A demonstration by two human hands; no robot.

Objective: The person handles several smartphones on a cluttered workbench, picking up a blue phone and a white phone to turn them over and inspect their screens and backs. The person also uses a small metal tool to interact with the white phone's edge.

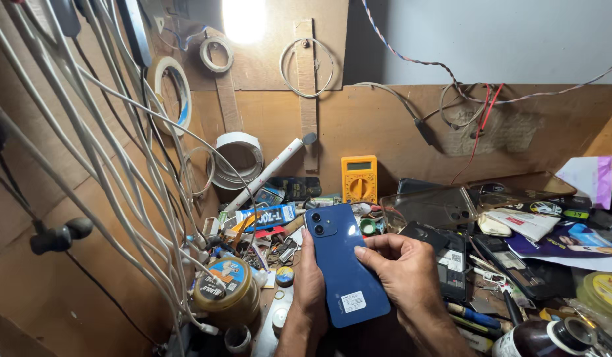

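A blue smartphone (344,261) lies back-up in my hands, its twin camera lenses at the top left and a small white sticker near the bottom. My left hand (309,291) grips its left edge from below. My right hand (402,268) wraps the right edge, thumb resting on the back panel. The phone is held over a cluttered wooden workbench (385,125).
A yellow multimeter (359,178) leans on the back wall. Opened phones and cases (445,211) lie to the right with papers and screwdrivers (474,317). A round jar (226,291), tape rolls (236,155) and many white cables (107,165) crowd the left.
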